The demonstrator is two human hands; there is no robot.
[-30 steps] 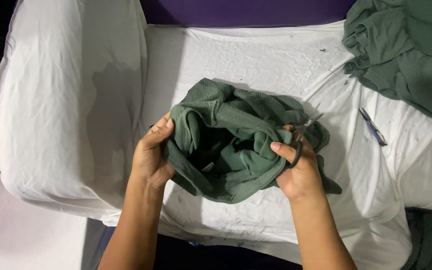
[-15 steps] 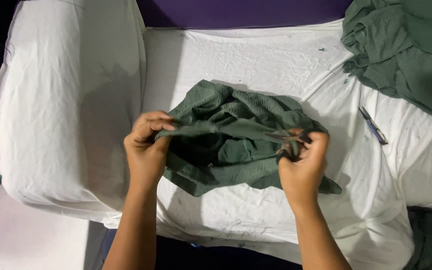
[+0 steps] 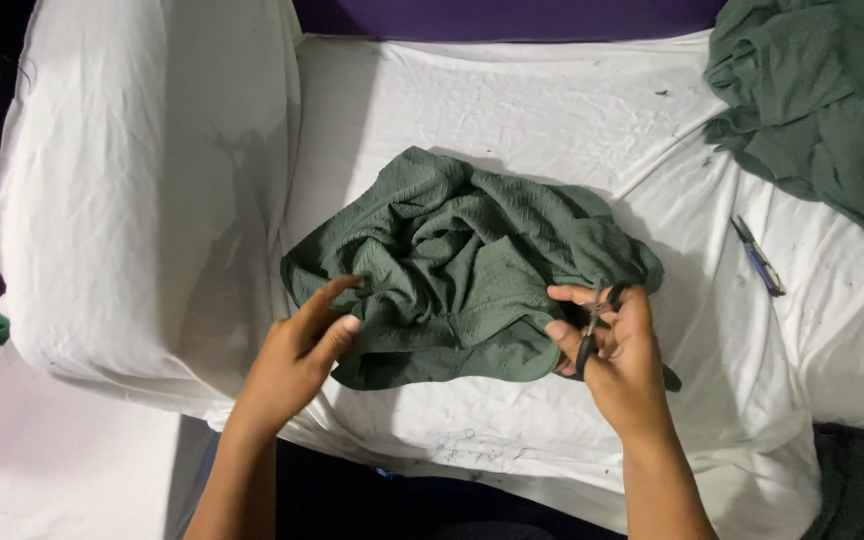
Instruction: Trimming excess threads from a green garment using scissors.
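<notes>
Both forearms bare, entering from 6 o'clock edge. L forearm angled toward 1 o'clock; left hand (image 3: 297, 355) palm down, fingers loosely spread and pointing to 2 o'clock, thumb uppermost. R forearm angled toward 11 o'clock; right hand (image 3: 617, 350) curled, fingers bunched, index and thumb extended toward 9 o'clock, clenched round sth small.
</notes>
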